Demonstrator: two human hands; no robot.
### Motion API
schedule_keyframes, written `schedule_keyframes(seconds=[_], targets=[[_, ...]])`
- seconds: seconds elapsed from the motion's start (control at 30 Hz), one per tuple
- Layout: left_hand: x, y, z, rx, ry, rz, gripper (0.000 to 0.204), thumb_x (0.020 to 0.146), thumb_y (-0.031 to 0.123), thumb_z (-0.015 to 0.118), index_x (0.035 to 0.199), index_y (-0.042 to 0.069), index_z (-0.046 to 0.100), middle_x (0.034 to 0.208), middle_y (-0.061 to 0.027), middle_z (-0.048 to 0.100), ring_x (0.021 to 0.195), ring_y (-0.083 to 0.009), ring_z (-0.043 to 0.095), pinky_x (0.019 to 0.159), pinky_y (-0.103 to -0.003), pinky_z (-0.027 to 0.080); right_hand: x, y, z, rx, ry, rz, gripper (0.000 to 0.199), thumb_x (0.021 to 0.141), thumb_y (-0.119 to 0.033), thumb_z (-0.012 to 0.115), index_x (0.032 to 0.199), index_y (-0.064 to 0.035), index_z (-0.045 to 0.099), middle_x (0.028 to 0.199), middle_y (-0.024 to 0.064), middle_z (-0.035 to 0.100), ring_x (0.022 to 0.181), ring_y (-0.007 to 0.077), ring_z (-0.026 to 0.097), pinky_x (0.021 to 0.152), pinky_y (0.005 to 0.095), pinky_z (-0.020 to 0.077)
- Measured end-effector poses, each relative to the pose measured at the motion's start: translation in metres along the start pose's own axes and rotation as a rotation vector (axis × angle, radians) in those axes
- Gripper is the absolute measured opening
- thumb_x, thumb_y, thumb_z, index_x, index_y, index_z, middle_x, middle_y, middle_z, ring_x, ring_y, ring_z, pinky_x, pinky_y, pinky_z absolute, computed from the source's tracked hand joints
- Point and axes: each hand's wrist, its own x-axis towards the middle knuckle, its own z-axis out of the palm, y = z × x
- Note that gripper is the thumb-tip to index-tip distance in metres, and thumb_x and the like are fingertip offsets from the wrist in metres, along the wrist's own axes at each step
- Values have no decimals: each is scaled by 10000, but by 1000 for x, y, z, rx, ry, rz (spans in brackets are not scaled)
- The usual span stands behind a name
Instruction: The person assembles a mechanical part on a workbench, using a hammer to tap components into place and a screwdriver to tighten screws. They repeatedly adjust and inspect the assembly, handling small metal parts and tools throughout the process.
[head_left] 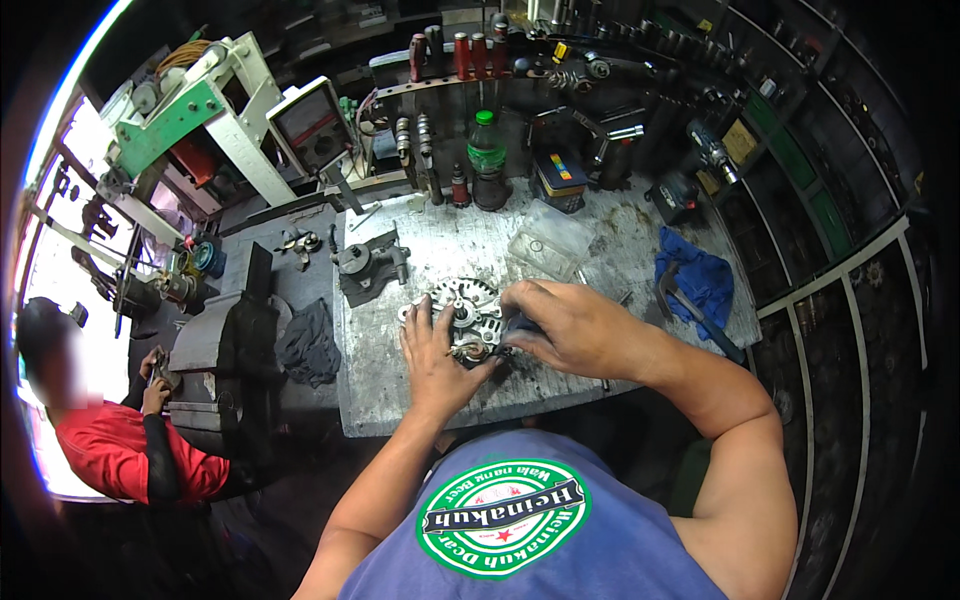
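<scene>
A silver alternator housing (463, 310), with vent slots round its rim, lies on the metal-topped bench in front of me. My left hand (436, 360) rests along its left and lower side, the fingers stretched out and the thumb reaching toward the lower right. At the housing's right side, my right hand (570, 325) is closed, thumb and forefinger bent together. Something dark shows below its fingers, but I cannot make out what they hold. Close to the lower edge of the housing, under my left thumb, a round coppery part (470, 351) is partly covered.
Behind the housing lie a clear plastic tray (545, 240) and a green-capped bottle (486, 160). A metal pump-like part (366, 262) sits left on a dark cloth. A hammer (700, 312) rests on a blue cloth (690, 270) at right. A co-worker in red (130, 450) stands left, by a large vise (215, 350).
</scene>
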Motion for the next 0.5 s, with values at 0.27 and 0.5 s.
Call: schedule_keyframes(seconds=[0.27,0.5], targets=[[0,-3,6,3,45,14,1115,675,459,1038,1598,121,512,1733,-262,341,1637,-516,251,1327,-702,190,2,-2,-4,-18,-71,-6,411,953,-128,843,1277,1,626,1112,193,697,995,428,731,839,486,607],[1,-6,5,-16,33,43,1122,677,469,1036,1600,117,502,1738,-254,341,1636,-519,252,1332,-698,190,21,-9,-12,-18,-310,-179,339,929,-137,806,1208,-26,649,1105,186,684,959,434,729,840,514,599]])
